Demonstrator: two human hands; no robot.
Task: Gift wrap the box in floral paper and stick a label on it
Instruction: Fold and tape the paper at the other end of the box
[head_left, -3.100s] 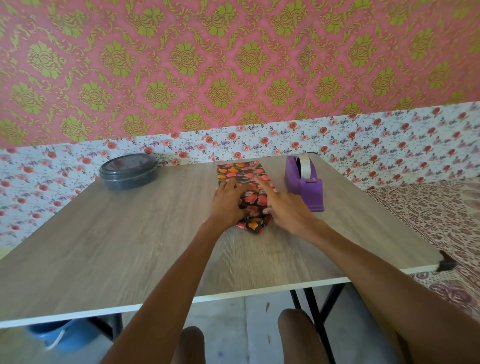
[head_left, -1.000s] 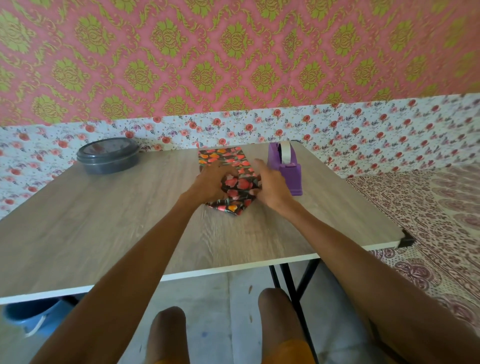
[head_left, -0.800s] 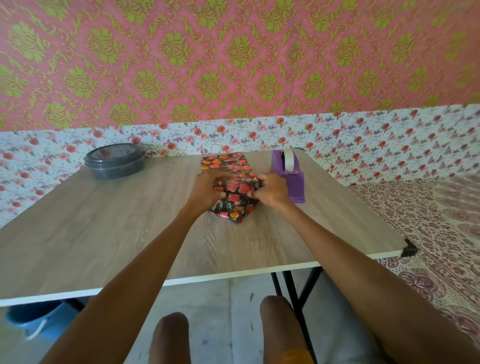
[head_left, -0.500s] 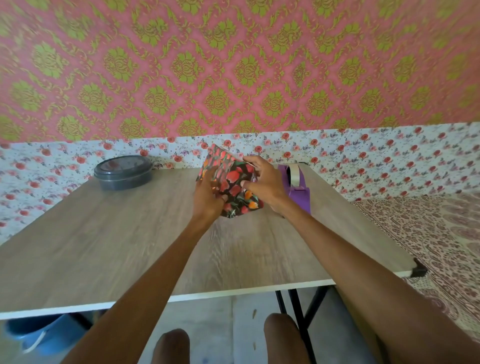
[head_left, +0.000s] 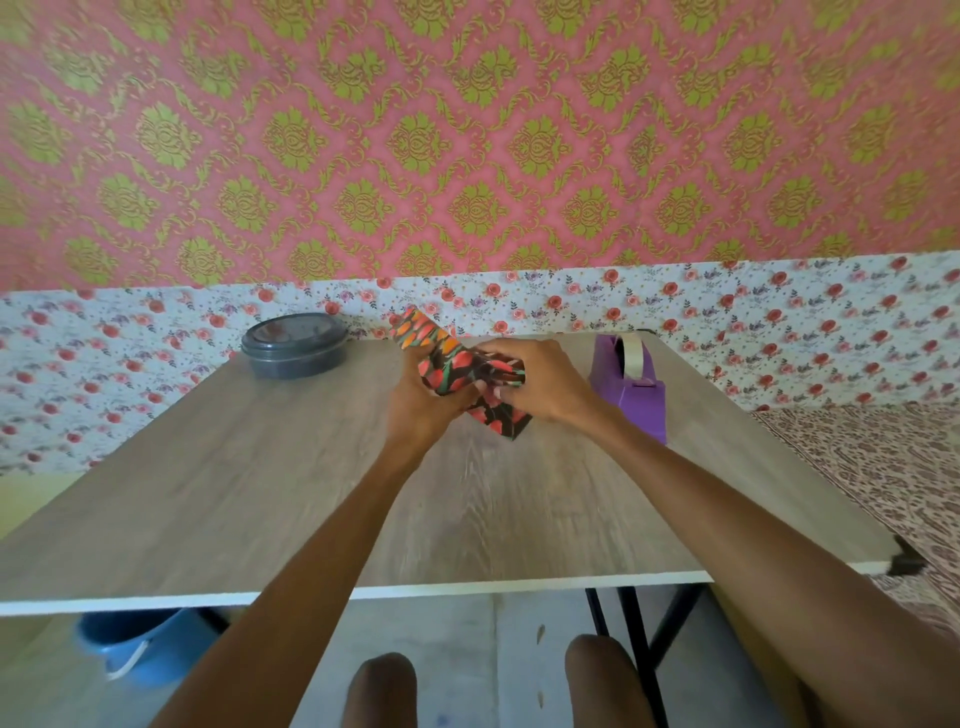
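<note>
Our left hand (head_left: 421, 413) and right hand (head_left: 543, 384) both grasp the box in dark red-flowered paper (head_left: 454, 366), tilted over the grey wood-grain table (head_left: 260, 493); we should pin its folds tight before taping.

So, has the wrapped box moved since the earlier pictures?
Yes. The wrapped box has tipped up from flat on the table, staying left of the tape dispenser.

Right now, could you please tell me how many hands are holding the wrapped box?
2. The left hand grips the wrapped box from its near-left side; the right hand grips its right end.
</note>
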